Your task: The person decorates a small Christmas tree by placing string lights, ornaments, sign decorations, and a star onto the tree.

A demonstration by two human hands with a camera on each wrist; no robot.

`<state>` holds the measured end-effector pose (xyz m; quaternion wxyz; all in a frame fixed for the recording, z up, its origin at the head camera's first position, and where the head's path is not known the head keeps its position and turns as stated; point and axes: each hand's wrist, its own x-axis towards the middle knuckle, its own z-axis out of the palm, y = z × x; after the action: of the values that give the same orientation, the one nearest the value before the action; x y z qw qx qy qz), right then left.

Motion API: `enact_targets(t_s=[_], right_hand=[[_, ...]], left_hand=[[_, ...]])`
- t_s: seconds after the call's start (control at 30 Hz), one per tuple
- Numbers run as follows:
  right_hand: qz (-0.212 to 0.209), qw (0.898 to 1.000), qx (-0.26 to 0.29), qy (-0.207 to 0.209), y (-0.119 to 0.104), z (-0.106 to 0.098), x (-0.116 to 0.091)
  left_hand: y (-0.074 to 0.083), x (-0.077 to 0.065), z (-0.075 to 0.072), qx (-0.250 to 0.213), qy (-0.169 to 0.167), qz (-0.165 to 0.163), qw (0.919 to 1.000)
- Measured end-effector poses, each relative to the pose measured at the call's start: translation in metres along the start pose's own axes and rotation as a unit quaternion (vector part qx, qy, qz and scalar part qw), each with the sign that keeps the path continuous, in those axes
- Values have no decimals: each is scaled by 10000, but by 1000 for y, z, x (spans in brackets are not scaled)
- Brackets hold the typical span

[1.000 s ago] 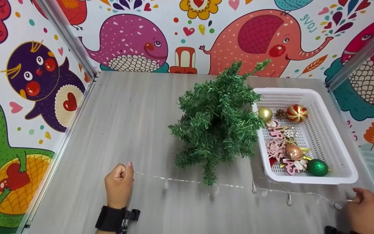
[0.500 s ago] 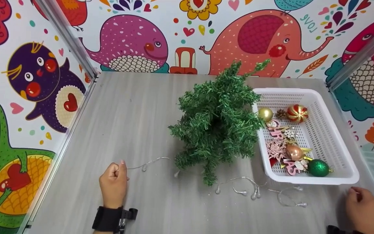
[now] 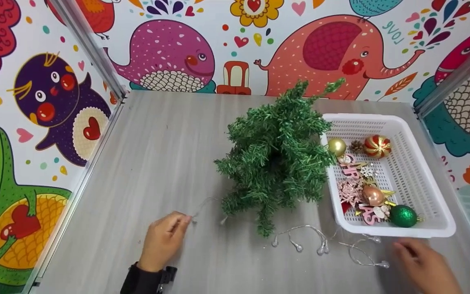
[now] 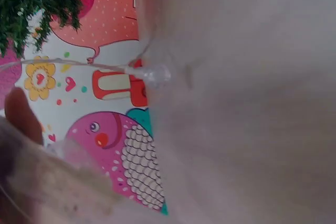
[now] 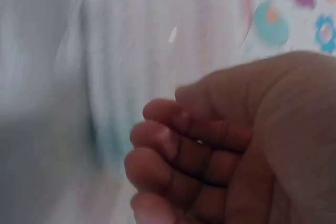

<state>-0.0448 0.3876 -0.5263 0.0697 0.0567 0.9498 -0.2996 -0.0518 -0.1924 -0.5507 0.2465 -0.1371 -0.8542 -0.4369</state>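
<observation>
My left hand (image 3: 165,239) pinches one end of a clear string of lights between thumb and fingers, left of a small green artificial Christmas tree (image 3: 278,155). In the left wrist view, a clear bulb on the fairy light string (image 4: 155,74) shows near the fingers. The wire runs behind the tree's lower branches, and its other end (image 3: 363,255) lies in loose loops on the table. To the right of those loops my right hand (image 3: 426,263) is apart from the wire, fingers loosely curled with nothing seen between them.
A white plastic basket (image 3: 431,192) stands right of the tree, just beyond my right hand. It holds baubles, among them a green one (image 3: 403,215), a pink snowflake (image 3: 349,191) and letter ornaments. Printed panels (image 3: 235,45) border the grey table (image 3: 169,155).
The string, first stretched between both hands, has slipped from my right hand and gone slack in loops. My left hand dipped left, then came right; the right hand has moved left toward the loops.
</observation>
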Motion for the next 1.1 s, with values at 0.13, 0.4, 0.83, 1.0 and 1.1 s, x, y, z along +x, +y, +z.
enact_targets(t_s=[0.13,0.4,0.83,1.0,1.1], right_hand=[[-1862,9789,812,227,-51,24,-22],[-4661,8396,2650,-873,-148,89,-17],[-4059,7808,3809,-2836,-180,138,-23],[-4228,7823,3807,-2535,-171,138,-16],[-4091,8048,3732,-2138,-165,131,-14]], left_hand=[[29,9,8,-776,-611,640,9930],[83,30,37,-1555,-1333,2537,9453],[117,48,62,-1513,-1414,3254,9226],[110,52,62,-1174,-1292,3126,9337],[103,57,60,-881,-1194,3120,9384]])
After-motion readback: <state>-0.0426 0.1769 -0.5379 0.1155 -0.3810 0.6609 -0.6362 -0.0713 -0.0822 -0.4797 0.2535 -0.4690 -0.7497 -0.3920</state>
